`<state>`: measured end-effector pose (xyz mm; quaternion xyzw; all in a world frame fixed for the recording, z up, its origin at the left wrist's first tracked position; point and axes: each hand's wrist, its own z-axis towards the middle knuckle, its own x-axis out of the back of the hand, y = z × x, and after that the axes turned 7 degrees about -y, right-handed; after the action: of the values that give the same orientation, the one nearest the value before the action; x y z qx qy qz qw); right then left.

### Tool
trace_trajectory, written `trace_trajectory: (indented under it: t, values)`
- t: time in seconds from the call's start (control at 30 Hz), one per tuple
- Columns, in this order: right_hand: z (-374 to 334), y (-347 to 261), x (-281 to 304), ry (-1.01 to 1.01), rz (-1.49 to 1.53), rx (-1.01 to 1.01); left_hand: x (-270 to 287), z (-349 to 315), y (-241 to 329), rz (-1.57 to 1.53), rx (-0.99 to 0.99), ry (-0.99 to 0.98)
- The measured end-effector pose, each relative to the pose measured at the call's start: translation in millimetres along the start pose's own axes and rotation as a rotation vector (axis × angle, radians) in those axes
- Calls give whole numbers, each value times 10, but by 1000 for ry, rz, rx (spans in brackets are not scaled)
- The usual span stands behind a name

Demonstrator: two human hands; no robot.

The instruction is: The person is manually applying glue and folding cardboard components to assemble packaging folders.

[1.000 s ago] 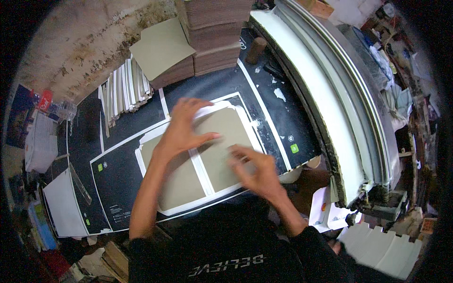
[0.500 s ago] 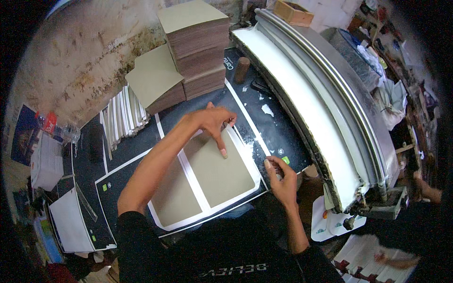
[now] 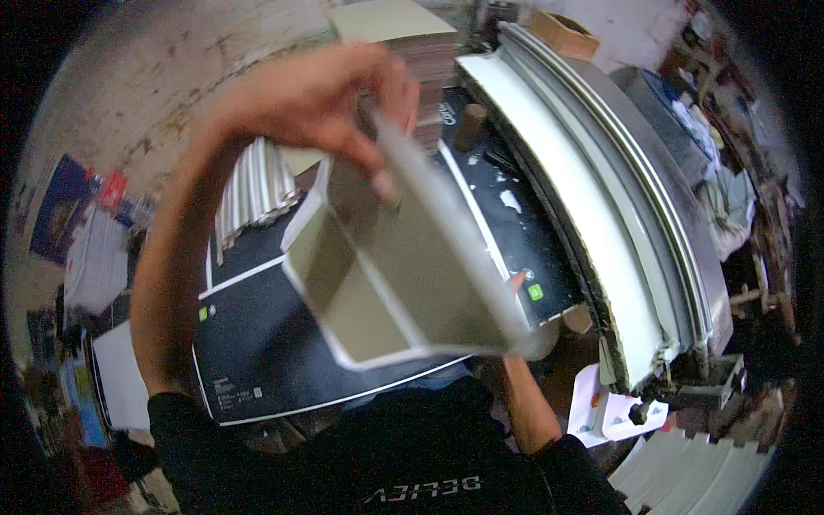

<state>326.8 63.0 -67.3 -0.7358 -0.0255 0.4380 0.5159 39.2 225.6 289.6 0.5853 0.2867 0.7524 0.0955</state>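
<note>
A folder-like cover (image 3: 429, 249), with grey board panels and white turned-in edges, is tilted up off the table and partly folded along its white middle strip. My left hand (image 3: 335, 103) grips its far edge between thumb and fingers, raised high and smeared by motion. My right hand (image 3: 518, 281) is mostly hidden behind the cover's right part; only a fingertip shows beyond the edge, so its grip cannot be made out. Below the cover lies a black printed sheet (image 3: 257, 343) with white borders.
Stacked grey boards (image 3: 395, 21) stand at the back, beside a bundle of white strips (image 3: 257, 193). On the right runs a long machine with a white bed (image 3: 566, 189) and metal rollers (image 3: 635, 154). A brown cylinder (image 3: 469, 129) stands near it. White pieces (image 3: 687, 472) lie lower right.
The cover, flat on the table before, is now lifted and tilted, held by my left hand, which has risen toward the upper left. My right hand has gone behind it.
</note>
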Motion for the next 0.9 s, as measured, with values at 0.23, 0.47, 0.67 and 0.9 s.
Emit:
trace_trajectory:
  t: [0.23,0.47,0.67,0.9]
  values:
    - [350,-1003,-396,-303,15,437,638,-466,1087,358,704,442]
    - [742,-1301,-999,123,-602,74,304,-2019,458,341,1017,960]
    - [921,-1514,-1109,217,-664,-71,-729,-2749,681,-124,1207,795]
    - [1409,-1468,-823,80,-1134,-258,-2321,-3070,899,-835,1402,658]
